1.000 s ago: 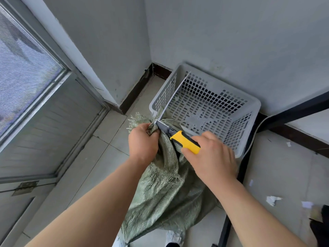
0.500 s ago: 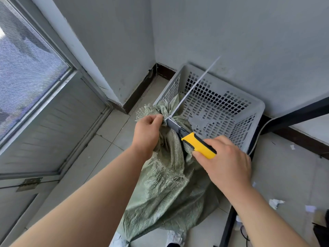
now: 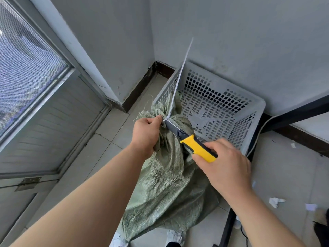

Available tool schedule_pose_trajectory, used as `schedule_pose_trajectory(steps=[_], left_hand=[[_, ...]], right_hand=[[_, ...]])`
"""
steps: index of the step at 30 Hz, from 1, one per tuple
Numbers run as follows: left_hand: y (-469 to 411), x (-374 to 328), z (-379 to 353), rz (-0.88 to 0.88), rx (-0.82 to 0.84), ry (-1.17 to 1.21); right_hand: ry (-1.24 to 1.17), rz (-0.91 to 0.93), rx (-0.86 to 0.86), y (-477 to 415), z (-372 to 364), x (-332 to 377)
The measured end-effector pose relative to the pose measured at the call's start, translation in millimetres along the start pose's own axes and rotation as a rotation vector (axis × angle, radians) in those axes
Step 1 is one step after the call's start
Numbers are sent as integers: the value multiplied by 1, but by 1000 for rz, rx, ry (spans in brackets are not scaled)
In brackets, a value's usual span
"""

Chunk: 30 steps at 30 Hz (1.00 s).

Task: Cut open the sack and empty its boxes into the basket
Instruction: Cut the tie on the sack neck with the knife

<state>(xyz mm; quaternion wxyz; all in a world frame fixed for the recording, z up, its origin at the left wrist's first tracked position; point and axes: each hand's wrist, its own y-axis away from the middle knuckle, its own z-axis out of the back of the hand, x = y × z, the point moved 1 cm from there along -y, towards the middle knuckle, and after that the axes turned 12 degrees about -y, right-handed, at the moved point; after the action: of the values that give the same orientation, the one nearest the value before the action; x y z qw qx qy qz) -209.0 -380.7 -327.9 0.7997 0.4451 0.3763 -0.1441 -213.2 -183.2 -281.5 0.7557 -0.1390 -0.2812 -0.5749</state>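
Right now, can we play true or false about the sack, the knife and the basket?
1. The right hand holds a utility knife by its yellow grip. True.
2. The sack is red. False: it is green woven cloth.
3. The left hand grips the sack's bunched neck. True.
4. The basket is full of boxes. False: no boxes show in it, only its holed bottom.
5. A white zip tie sticks up from the sack's neck. True.
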Motion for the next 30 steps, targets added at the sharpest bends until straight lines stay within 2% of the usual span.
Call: schedule_pose_trajectory(steps=[9,14,19,24,27,30], left_hand=[[-3,2,0,-38,77,25],[6,5,1,-83,197,54],[9,10,3,-258,122,-210],[6,2,0,-420,22,-437],[7,0,-1,-386,27,-421],[11,1,0,-226,117,-183]], right_hand=[[-110,-43,9,2,-4,-1],[-123,-92,73,-7,4,-1],[6,-109,192,-22,22,3],[201,7,116,-26,33,17],[234,35,86,-22,33,21],[190,14,62,-18,26,16]])
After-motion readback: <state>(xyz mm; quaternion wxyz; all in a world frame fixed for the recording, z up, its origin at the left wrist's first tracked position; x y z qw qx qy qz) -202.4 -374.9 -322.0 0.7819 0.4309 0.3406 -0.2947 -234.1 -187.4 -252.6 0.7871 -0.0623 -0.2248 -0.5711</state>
